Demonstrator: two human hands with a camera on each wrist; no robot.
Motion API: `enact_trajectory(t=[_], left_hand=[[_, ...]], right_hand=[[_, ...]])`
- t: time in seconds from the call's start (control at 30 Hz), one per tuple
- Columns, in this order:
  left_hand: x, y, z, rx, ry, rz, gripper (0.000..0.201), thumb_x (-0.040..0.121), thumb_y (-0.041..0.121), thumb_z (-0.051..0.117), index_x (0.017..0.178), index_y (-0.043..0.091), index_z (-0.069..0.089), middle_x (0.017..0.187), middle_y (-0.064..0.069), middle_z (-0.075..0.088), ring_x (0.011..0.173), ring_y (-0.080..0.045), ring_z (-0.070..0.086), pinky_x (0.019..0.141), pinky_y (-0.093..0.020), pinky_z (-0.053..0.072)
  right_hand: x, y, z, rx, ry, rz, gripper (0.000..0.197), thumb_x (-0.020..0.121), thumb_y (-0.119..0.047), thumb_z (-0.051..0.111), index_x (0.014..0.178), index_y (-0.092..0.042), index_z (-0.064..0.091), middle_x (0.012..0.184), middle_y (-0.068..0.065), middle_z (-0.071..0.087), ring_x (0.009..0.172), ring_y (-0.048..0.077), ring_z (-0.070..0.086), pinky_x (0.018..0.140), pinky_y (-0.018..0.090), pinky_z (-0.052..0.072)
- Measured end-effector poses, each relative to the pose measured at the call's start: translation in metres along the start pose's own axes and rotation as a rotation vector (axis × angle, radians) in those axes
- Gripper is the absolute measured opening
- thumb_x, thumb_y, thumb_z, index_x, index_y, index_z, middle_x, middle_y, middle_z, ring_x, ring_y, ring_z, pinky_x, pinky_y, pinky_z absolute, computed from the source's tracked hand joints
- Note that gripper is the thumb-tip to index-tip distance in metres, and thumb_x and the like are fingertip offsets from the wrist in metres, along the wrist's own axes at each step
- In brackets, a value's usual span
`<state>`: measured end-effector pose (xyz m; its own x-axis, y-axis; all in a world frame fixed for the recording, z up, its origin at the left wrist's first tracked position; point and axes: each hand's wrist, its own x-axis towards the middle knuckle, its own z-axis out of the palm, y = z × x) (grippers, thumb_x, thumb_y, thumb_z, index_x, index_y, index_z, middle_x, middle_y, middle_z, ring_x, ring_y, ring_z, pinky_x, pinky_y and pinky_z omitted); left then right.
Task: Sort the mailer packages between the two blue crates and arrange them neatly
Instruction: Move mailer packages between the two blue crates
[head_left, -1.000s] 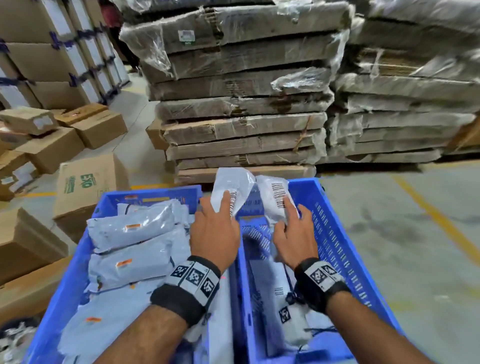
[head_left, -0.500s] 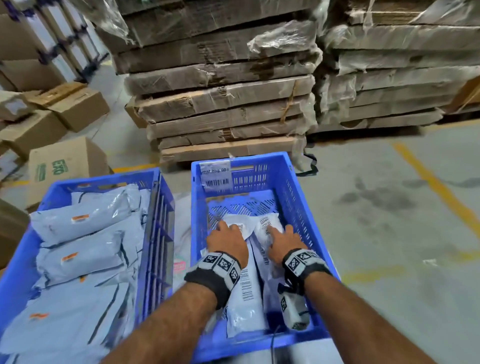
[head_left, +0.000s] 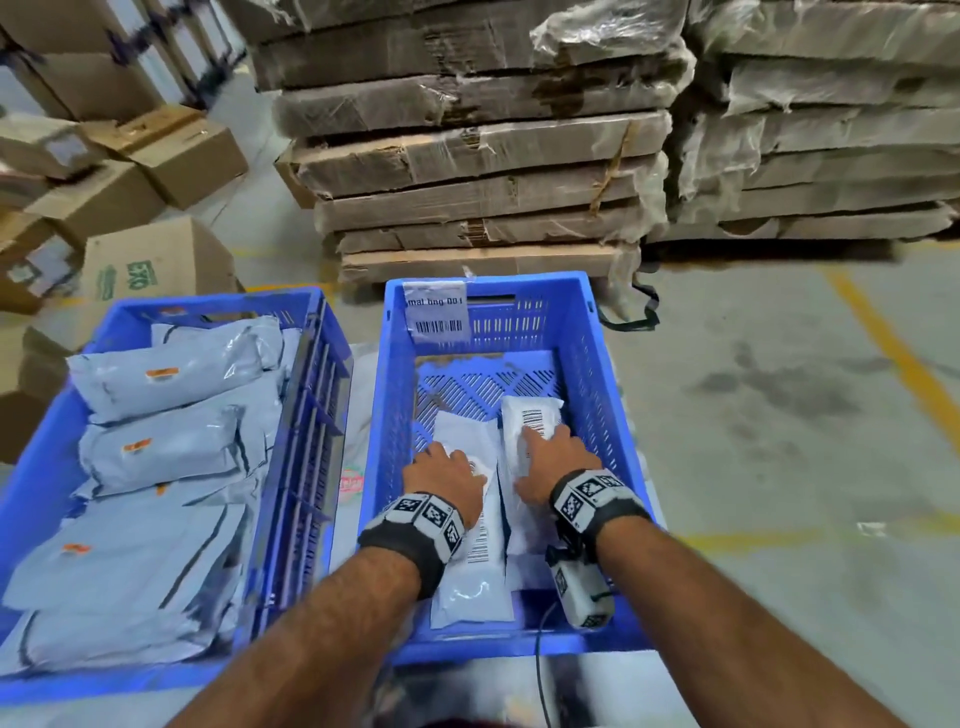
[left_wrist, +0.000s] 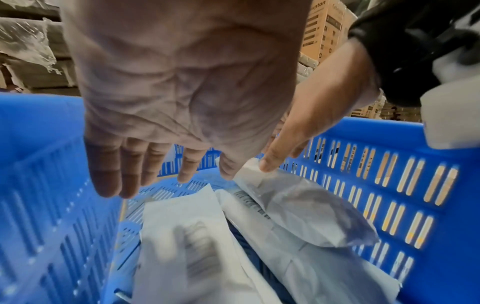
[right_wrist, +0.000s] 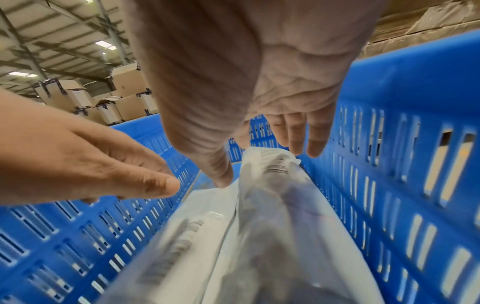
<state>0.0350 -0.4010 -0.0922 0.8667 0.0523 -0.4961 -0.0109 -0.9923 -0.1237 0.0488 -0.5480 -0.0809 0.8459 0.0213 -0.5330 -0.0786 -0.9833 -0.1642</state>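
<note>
Both flat hands, left hand (head_left: 448, 480) and right hand (head_left: 554, 462), hover over crinkled white mailers (head_left: 470, 561).

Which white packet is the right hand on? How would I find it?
Look in the right blue crate, the one with the barcode sticker on its far wall. Two long white packets lie side by side on its floor. The one you want is the right packet, under the right hand; unlike its neighbour, a barcode shows at its far end.
</note>
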Motion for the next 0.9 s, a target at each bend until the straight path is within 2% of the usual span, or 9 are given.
enact_trajectory(t=[0.13, 0.27, 0.43, 0.57, 0.7, 0.77, 0.83, 0.9], left_hand=[[-0.013, -0.008, -0.012, -0.034, 0.125, 0.065, 0.053, 0.106, 0.050, 0.030, 0.145, 0.014, 0.038, 0.145, -0.015, 0.038, 0.130, -0.032, 0.045, 0.100, -0.043, 0.042], [-0.033, -0.029, -0.029, -0.117, 0.264, 0.103, 0.051, 0.106, 0.048, 0.033, 0.144, 0.015, 0.038, 0.143, -0.014, 0.040, 0.125, -0.033, 0.047, 0.094, -0.043, 0.044], [-0.052, -0.091, -0.058, -0.255, 0.416, 0.069, 0.052, 0.104, 0.047, 0.041, 0.146, 0.017, 0.039, 0.139, -0.014, 0.043, 0.124, -0.036, 0.050, 0.094, -0.046, 0.045], [-0.065, -0.161, -0.064, -0.313, 0.493, -0.029, 0.046, 0.101, 0.046, 0.046, 0.139, 0.021, 0.047, 0.137, -0.012, 0.046, 0.120, -0.036, 0.053, 0.092, -0.046, 0.046], [-0.082, -0.236, -0.046, -0.340, 0.513, -0.105, 0.056, 0.102, 0.047, 0.046, 0.151, 0.022, 0.037, 0.154, -0.013, 0.034, 0.134, -0.036, 0.044, 0.100, -0.046, 0.045], [-0.091, -0.272, -0.032, -0.368, 0.534, -0.143, 0.059, 0.103, 0.048, 0.045, 0.155, 0.022, 0.032, 0.161, -0.013, 0.027, 0.140, -0.035, 0.039, 0.104, -0.046, 0.042], [-0.099, -0.306, -0.016, -0.389, 0.553, -0.153, 0.062, 0.103, 0.051, 0.043, 0.156, 0.022, 0.031, 0.162, -0.012, 0.026, 0.141, -0.034, 0.039, 0.105, -0.047, 0.044], [-0.109, -0.337, 0.000, -0.398, 0.564, -0.138, 0.069, 0.097, 0.061, 0.036, 0.154, 0.022, 0.035, 0.159, -0.014, 0.031, 0.137, -0.036, 0.045, 0.103, -0.047, 0.047]], right_hand=[[-0.003, -0.005, -0.006, 0.047, 0.162, -0.062, 0.066, 0.095, -0.041, 0.052, 0.153, -0.029, 0.024, 0.149, 0.015, 0.028, 0.134, 0.036, 0.036, 0.097, 0.047, 0.044], [-0.005, -0.023, -0.015, 0.080, 0.267, -0.164, 0.073, 0.095, -0.045, 0.053, 0.157, -0.030, 0.019, 0.160, 0.015, 0.016, 0.143, 0.035, 0.028, 0.105, 0.045, 0.041], [-0.015, -0.071, -0.026, 0.150, 0.408, -0.360, 0.073, 0.096, -0.046, 0.054, 0.158, -0.032, 0.019, 0.163, 0.017, 0.014, 0.149, 0.033, 0.022, 0.113, 0.045, 0.033], [-0.028, -0.124, -0.039, 0.156, 0.446, -0.497, 0.070, 0.098, -0.044, 0.053, 0.158, -0.030, 0.021, 0.163, 0.018, 0.015, 0.149, 0.032, 0.022, 0.113, 0.043, 0.031], [-0.039, -0.179, -0.038, 0.123, 0.458, -0.640, 0.069, 0.099, -0.044, 0.051, 0.158, -0.028, 0.021, 0.161, 0.021, 0.018, 0.149, 0.032, 0.020, 0.116, 0.039, 0.027], [-0.042, -0.203, -0.034, 0.088, 0.447, -0.682, 0.070, 0.098, -0.046, 0.050, 0.159, -0.031, 0.019, 0.161, 0.021, 0.019, 0.148, 0.033, 0.023, 0.115, 0.041, 0.029], [-0.046, -0.224, -0.028, 0.070, 0.418, -0.717, 0.071, 0.097, -0.045, 0.051, 0.158, -0.033, 0.017, 0.163, 0.019, 0.016, 0.148, 0.034, 0.023, 0.115, 0.042, 0.030], [-0.049, -0.243, -0.022, 0.041, 0.380, -0.756, 0.073, 0.097, -0.045, 0.053, 0.158, -0.034, 0.016, 0.164, 0.017, 0.013, 0.149, 0.033, 0.022, 0.116, 0.041, 0.028]])
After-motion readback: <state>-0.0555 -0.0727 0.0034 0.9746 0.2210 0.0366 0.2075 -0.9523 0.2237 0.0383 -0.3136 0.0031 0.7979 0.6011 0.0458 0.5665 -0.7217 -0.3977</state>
